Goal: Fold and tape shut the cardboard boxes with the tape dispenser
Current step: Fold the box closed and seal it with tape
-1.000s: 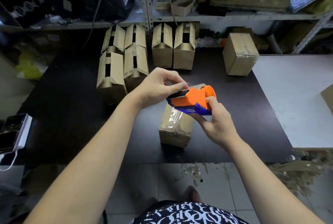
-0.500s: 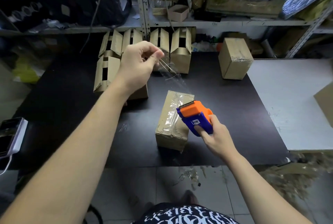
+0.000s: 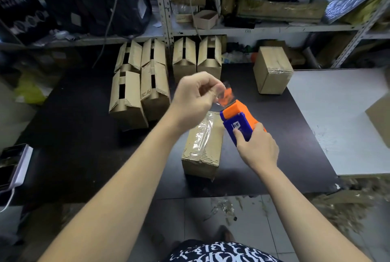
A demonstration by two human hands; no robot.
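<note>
both bare forearms reach forward toward the tape dispenser (image 3: 236,121). the right hand (image 3: 257,148) grips the dispenser at its near end, thumb lying on the blue side, the other fingers wrapped round behind it. the left hand (image 3: 196,95) hovers just left of and above the dispenser's far end, wrist bent, its fingers (image 3: 211,87) curled, pinching the clear tape (image 3: 225,93) that runs to that end.

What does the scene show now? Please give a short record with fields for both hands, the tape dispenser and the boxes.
right hand: holds the orange and blue tape dispenser
left hand: pinches the clear tape end, drawn from the dispenser
box in work: lies on the black table, tape on its top
open boxes: several at the back, flaps up
sealed box: back right, stands apart
</note>
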